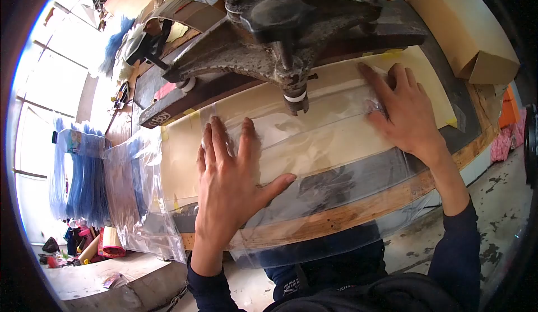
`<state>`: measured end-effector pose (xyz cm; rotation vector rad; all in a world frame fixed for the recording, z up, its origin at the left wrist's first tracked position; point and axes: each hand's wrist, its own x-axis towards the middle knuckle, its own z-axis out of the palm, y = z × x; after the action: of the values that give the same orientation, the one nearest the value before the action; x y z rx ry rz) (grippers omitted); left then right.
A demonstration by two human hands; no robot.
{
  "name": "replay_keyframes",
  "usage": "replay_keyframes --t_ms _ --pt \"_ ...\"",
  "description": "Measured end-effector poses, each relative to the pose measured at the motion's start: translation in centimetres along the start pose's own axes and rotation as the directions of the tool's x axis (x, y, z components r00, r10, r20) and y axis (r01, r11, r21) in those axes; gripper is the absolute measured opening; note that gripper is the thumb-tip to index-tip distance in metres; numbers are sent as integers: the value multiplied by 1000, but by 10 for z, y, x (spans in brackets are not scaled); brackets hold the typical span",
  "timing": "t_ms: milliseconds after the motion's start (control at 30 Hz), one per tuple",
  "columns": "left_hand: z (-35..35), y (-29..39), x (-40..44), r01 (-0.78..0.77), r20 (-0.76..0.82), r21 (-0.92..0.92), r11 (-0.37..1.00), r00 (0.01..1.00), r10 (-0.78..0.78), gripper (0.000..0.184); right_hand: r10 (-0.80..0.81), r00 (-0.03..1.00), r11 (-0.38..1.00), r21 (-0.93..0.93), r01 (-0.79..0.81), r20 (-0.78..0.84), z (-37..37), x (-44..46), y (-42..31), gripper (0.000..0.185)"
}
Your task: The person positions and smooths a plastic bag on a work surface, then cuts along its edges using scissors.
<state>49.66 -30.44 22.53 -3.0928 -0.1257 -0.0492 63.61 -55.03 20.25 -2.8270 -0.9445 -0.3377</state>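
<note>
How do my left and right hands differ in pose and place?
Your left hand is spread fairly flat, its thumb stretched out to the side, while your right hand has more bent fingers. Your left hand is left of the metal machine's foot in the picture; your right hand is right of it. Both are bare, over the clear plastic.

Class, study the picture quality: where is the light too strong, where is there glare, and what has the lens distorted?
Head view: the window at left is blown out to white; head view: pale glints streak the clear plastic sheet; head view: the wooden table edge looks bowed, wide-angle fashion, inside dark, rounded borders.
</note>
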Motion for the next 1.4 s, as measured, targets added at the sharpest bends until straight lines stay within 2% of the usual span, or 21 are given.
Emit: replay_keyframes --t_ms 367,467,533,833,1300,1400 --pt "2 -1 -1 -20 8 48 999 1000 20 94 4 1000 1000 -2 -4 -18 2 0 0 61" --pt "-1 1 -1 -5 10 25 1000 1000 5 94 9 999 1000 1 -9 -33 1 0 -1 69" --pt "-1 1 -1 -7 7 27 1000 1000 7 94 11 1000 1000 26 -11 3 -1 1 -1 61" --pt "0 2 -1 -3 -3 33 999 1000 3 92 -21 998 1000 20 22 -51 3 0 2 61" --pt "3 1 -1 -8 17 54 999 1000 7 91 -31 999 1000 0 31 -36 1 1 2 59" --pt "0 2 -2 22 10 11 1000 1000 -22 91 -31 999 999 -16 30 -27 1 2 1 59"
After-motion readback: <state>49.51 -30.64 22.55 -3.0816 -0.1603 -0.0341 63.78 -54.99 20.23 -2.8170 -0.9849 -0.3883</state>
